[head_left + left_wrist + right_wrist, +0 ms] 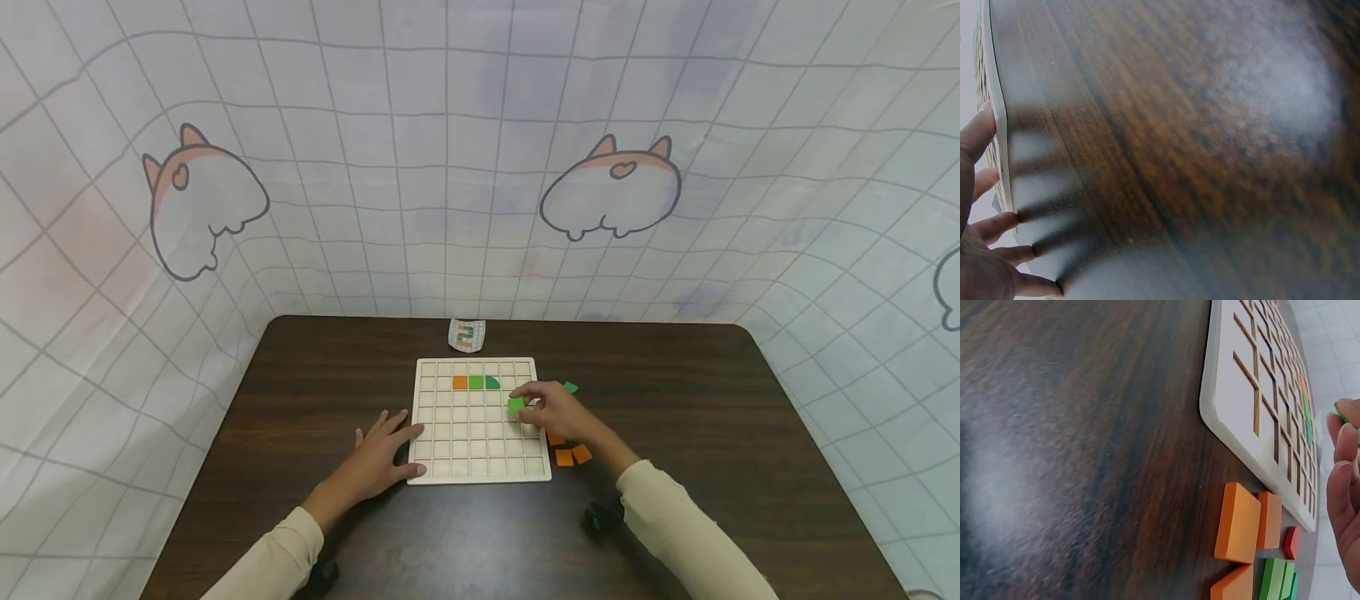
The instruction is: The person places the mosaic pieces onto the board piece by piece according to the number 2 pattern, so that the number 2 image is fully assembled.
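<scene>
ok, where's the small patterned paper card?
In the head view, the paper card lies by the far edge of the table, left of that edge's middle, just beyond the grid board.

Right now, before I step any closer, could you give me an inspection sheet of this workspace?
Surface: dark wood-grain table, glare near the front.
Job's things: pale grid board holding an orange square, a green square and a darker rounded piece in one row; loose orange pieces, loose green pieces and a red piece to its right; picture card behind it.
Clutter: dark object by the right sleeve, too unclear to identify.
Fingers: those of the right hand pinch a bright green piece over the board; the left hand touches the board's left edge.
Cables: nothing seen.
Surroundings: white gridded backdrop with cartoon drawings.
</scene>
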Demonstrator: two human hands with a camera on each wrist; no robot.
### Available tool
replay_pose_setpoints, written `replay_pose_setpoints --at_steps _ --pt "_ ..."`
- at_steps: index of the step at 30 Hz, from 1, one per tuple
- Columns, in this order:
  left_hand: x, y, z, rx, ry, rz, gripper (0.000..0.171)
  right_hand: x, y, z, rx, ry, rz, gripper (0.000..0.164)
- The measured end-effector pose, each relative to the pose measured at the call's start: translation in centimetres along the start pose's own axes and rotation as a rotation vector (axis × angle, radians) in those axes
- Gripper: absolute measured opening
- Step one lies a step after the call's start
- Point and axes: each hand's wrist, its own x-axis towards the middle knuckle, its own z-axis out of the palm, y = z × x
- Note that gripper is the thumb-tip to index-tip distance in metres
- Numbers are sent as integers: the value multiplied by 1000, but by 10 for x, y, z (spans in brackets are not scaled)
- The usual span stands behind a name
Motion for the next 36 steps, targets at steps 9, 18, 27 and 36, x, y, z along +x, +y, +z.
replay_pose_setpoints --at_steps 9,18,27,36 --pt "0 1 -1 7 4 14 68 12 3 4 7 -9 10 32" --pt "-2 2 -2 7 2 15 68 23 4 11 -17 0 -25 31" --pt "-3 1 -1 -9 4 22 68 32 1 15 6 -5 -13 31" --pt "-2 1 -2 -11 5 15 68 40 5 21 6 10 21 30"
